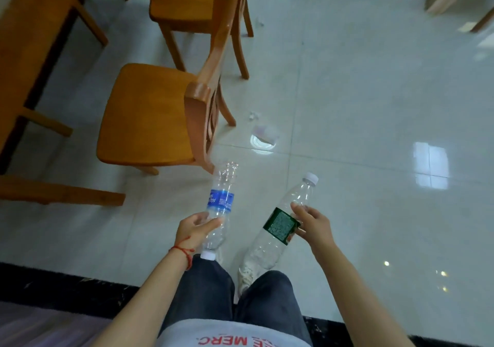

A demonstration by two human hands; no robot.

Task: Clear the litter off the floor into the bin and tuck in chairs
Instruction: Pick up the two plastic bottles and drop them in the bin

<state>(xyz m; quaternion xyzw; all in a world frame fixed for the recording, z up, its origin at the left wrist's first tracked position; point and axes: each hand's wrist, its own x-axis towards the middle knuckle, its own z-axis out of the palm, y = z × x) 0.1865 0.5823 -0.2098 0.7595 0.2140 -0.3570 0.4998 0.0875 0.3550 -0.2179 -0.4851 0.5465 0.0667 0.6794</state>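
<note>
Head view. Left hand (196, 227) at 7 o'clock, fingers curled round blue-label bottle (219, 207), cap end toward person, base pointing to 12. Right hand (314, 225) at 5 o'clock, fingers wrapped on green-label bottle (282, 225), white cap toward 1 o'clock. Both bottles clear, off floor. Clear plastic cup (263, 138) lies on tiled floor (374, 132) at centre, crumpled paper scrap (252, 115) just beyond. Near chair (152, 116) at 10 o'clock, pulled out from table (29, 25); far chair (192, 1) at 11.
</note>
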